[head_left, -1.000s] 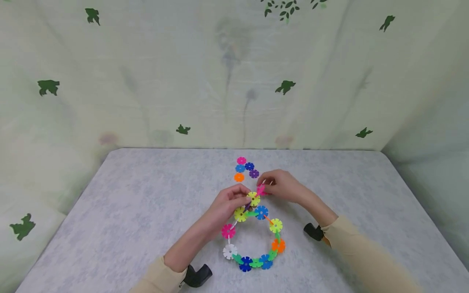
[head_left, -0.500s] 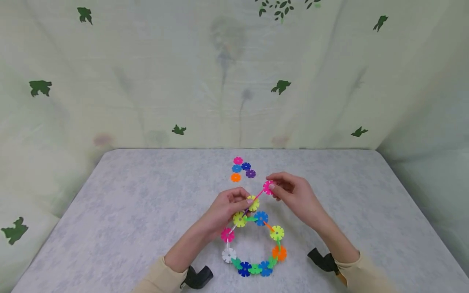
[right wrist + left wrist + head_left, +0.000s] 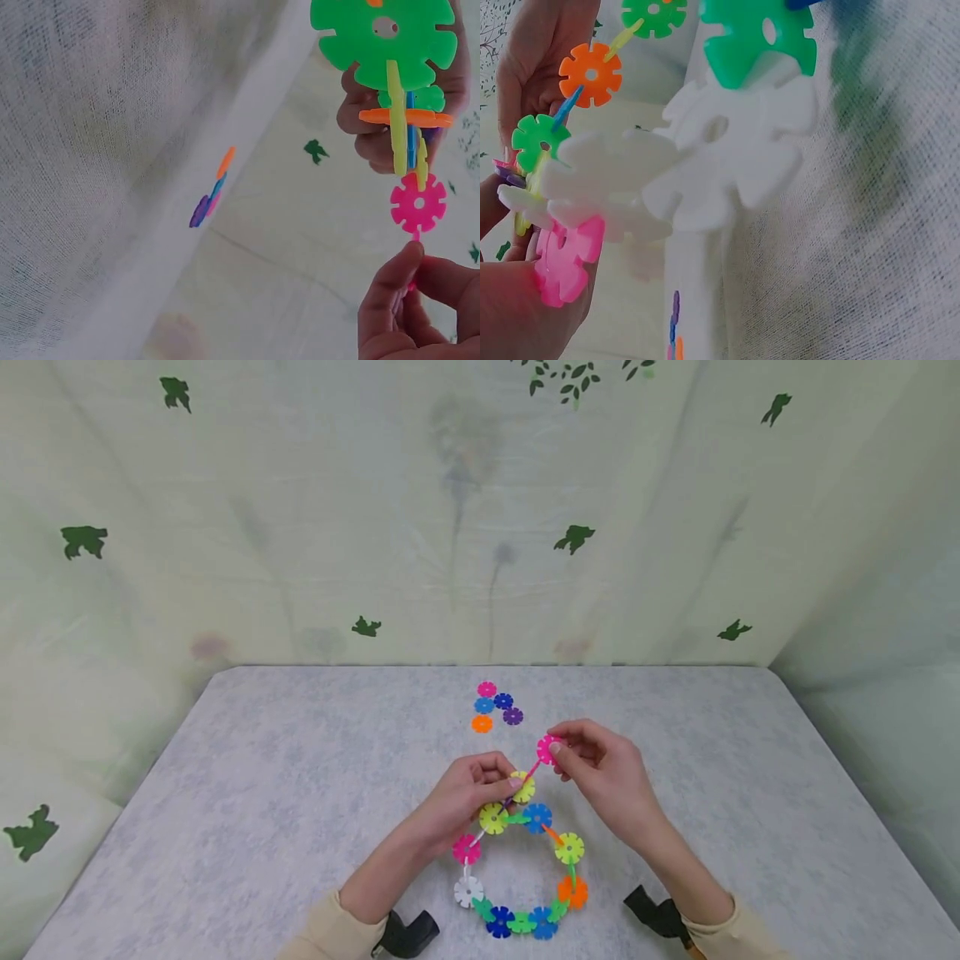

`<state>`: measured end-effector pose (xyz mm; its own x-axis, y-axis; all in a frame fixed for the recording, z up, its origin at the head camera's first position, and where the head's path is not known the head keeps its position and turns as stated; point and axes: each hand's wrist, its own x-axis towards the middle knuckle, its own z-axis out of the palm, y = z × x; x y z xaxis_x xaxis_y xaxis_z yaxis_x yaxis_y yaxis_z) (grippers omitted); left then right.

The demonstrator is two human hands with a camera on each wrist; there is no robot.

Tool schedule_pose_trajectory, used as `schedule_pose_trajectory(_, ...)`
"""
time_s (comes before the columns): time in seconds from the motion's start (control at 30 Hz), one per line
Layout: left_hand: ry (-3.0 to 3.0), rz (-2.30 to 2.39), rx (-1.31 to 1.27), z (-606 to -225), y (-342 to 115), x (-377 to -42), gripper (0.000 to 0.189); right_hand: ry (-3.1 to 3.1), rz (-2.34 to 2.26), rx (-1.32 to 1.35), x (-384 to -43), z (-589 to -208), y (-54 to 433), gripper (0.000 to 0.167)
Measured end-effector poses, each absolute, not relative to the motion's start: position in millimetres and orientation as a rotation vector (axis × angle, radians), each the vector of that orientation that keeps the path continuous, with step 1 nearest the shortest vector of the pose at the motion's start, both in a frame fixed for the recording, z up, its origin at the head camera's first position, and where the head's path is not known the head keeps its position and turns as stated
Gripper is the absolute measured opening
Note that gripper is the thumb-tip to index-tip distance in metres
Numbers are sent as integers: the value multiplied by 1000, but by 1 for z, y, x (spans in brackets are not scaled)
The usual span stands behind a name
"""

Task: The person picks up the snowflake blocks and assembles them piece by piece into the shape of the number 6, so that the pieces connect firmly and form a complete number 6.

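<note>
A ring of linked plastic snowflake discs, among them a white disc (image 3: 468, 892) and an orange disc (image 3: 573, 892), lies in front of the person in the head view. From its far side a short tail runs up and right: a yellow disc (image 3: 523, 787), then a pink disc seen edge-on, then a pink disc (image 3: 546, 749) at the end. The left hand (image 3: 468, 789) pinches the yellow disc. Between thumb and fingers the right hand (image 3: 607, 772) holds the end pink disc. In the right wrist view, the linking pink disc (image 3: 418, 204) shows face-on above the right fingertips (image 3: 409, 255).
Beyond the hands, loose discs lie on the grey table (image 3: 300, 735): pink (image 3: 487, 689), light blue (image 3: 484, 705), dark blue (image 3: 503, 701), purple (image 3: 513, 716) and orange (image 3: 482, 723). A pale curtain (image 3: 300, 527) with green bird shapes hangs behind the table's far edge.
The right hand has shifted right and turned, bringing the end pink disc face-on and away from the yellow one. Left hand and ring sit slightly lower in view.
</note>
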<state>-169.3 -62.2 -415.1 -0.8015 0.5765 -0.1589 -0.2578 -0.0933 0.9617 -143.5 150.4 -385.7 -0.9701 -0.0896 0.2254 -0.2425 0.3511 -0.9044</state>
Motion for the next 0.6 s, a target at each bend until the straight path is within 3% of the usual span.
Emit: schedule_pose_trajectory(0.6,1771,1944,304,-416,-58,-165,14,-2476,1734,344,-145,-391,146,17)
